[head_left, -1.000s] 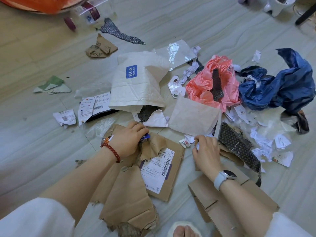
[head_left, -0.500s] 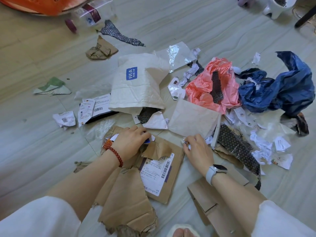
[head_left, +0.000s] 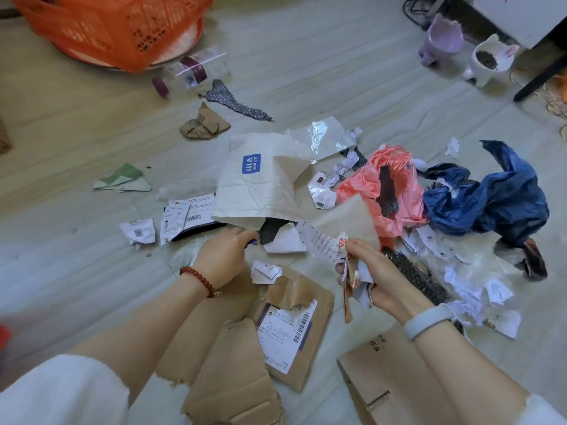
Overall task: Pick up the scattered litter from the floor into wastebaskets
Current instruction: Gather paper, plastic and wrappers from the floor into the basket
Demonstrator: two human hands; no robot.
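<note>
The right hand [head_left: 376, 276], which lay flat on the floor at about 5 o'clock a second ago, has lifted and now clutches a bunch of paper scraps [head_left: 352, 279], with a printed slip [head_left: 320, 244] trailing toward 10 o'clock. The left hand [head_left: 225, 257] has slid slightly toward 12 o'clock. The view has tipped up, bringing the orange basket [head_left: 122, 26] at 11 o'clock into sight.

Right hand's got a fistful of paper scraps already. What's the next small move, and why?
Probably carry that bunch to the orange basket at the far left. The right hand is shut on paper scraps, with a printed slip sticking out, so it looks full. The left hand grips something small and blue, so it could go along.
</note>
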